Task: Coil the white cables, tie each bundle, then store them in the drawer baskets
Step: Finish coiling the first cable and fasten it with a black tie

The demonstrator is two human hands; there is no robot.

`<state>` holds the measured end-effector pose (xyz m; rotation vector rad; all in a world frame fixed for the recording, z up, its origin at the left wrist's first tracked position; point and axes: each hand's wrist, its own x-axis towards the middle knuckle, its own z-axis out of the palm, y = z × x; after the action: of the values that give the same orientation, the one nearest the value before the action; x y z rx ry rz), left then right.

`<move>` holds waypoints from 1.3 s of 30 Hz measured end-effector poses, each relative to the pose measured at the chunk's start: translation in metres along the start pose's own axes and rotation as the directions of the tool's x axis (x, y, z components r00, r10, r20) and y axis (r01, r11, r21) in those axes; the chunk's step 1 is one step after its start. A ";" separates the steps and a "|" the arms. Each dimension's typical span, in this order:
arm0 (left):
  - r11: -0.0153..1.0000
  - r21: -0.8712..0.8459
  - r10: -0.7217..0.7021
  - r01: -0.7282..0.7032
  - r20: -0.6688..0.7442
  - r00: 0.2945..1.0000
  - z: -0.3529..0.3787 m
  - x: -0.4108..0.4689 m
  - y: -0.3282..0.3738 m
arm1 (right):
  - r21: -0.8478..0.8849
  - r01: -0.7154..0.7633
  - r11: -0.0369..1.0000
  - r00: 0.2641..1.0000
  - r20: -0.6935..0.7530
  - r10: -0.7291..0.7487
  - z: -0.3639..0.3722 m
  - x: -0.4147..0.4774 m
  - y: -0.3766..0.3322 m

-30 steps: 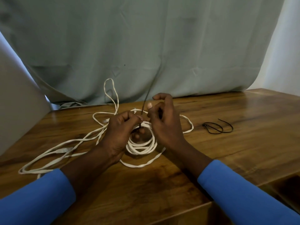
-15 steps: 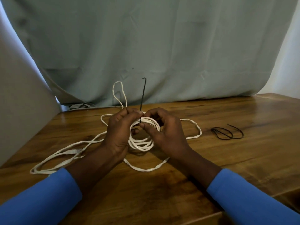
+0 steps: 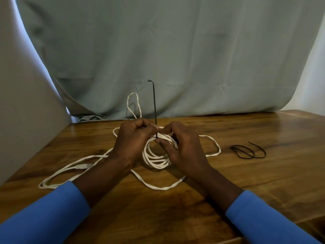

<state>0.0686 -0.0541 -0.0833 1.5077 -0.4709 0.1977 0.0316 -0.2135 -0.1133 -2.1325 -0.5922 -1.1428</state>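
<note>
Over the middle of the tabletop (image 3: 263, 182), towards its far edge, the person holds a white coil (image 3: 156, 160) of several cable turns between both hands. Its lower turns hang close to the wood.

The left hand (image 3: 131, 143) has its fingers curled over the top of the white coil, and its grip is closed tight there, with the thumb tip meeting the right hand's forefinger. The right hand (image 3: 182, 150) pinches the same spot from the other side, forefinger on top and thumb pressed up beneath the turns.

A black tie (image 3: 154, 106) rises straight up from that pinched spot between the two grips, with a short bend at its top end. Whether it already runs round the turns is hidden by the fingers.

Loose white cable (image 3: 158, 187) trails from under the hands. One long doubled run, with a plug (image 3: 82, 166) lying in it, reaches towards the left edge, one strand curves across the near side, and another loops out to the right. A narrow loop of it (image 3: 139, 104) stands up just behind the left hand.

Spare black ties (image 3: 248, 152) lie in a small tangle towards the right edge, well apart from the hands. Blue sleeves (image 3: 263, 221) cover both forearms, and a grey-green cloth (image 3: 175, 50) hangs behind the far edge.
</note>
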 end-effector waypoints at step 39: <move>0.718 -0.066 -0.576 0.693 0.502 0.645 -0.023 0.010 -0.004 | 0.050 0.069 0.996 0.997 -0.025 -0.068 0.006 -0.011 -0.024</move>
<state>0.0833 -0.0329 -0.0826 1.3693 -0.2735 -0.7799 0.0134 -0.1937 -0.1172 -2.0671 -0.6820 -1.1754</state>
